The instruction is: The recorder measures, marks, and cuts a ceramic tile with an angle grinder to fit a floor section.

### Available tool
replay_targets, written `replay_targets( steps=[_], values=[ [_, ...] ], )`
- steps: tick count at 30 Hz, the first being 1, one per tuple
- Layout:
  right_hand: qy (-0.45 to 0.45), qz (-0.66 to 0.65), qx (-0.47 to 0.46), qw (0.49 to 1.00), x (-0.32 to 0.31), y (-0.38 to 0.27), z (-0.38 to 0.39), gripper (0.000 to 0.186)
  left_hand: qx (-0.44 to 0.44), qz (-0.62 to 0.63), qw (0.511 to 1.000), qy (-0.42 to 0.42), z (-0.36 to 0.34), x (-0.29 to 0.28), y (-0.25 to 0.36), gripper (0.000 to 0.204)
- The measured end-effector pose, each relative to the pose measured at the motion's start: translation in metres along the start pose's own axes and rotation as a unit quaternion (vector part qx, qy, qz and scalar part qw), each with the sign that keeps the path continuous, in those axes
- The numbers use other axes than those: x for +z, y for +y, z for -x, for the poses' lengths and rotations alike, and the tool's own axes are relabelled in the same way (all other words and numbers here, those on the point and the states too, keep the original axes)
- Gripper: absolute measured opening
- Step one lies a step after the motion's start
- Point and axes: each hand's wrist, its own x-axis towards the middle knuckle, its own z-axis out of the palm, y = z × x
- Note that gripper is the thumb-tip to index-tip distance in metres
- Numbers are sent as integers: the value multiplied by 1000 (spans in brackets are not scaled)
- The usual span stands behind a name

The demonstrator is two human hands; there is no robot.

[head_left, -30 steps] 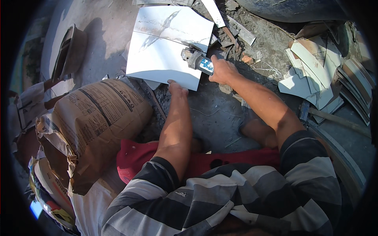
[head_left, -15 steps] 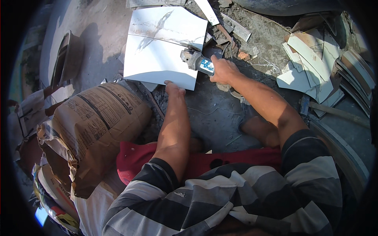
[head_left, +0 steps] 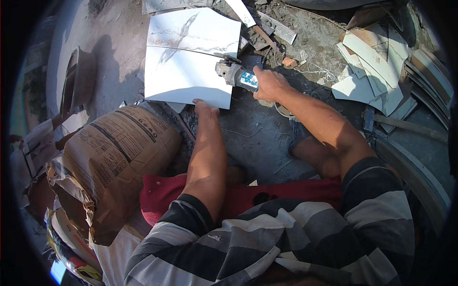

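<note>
A white marble-patterned tile (head_left: 183,81) lies on the ground ahead of me, a thin dark line running across it from its left edge. My left hand (head_left: 206,108) grips the tile's near edge, thumb on top and the other fingers mostly hidden. In my right hand (head_left: 270,85) is an angle grinder (head_left: 234,75), held by its body. Its head is over the right part of the tile, and the disc (head_left: 227,57) sits near the right end of the dark line. Whether the disc touches the tile I cannot tell.
To my left stands a torn brown paper sack (head_left: 119,138), with a basin (head_left: 81,78) beyond it. Broken tile pieces (head_left: 377,71) are piled at the right, near a wooden-handled hammer (head_left: 405,127). Rubble and offcuts (head_left: 279,31) lie behind the tile.
The tile, my left hand and the grinder have shifted slightly left in view. The grinder sits a little nearer the tile's right edge, and its disc shows more plainly.
</note>
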Motion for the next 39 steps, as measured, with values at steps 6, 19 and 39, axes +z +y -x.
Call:
replay_targets(
  steps=[6, 19, 39],
  values=[
    [-2, -1, 1, 1000, 0, 5, 4, 65, -1, 12, 1000, 13, 6, 4, 0, 49],
    [2, -44, 13, 999, -38, 19, 12, 68, 11, 104, 995, 0, 6, 8, -7, 56],
    [217, -188, -90, 954, -92, -56, -53, 65, 339, -98, 919, -174, 102, 96, 27, 52]
  ],
)
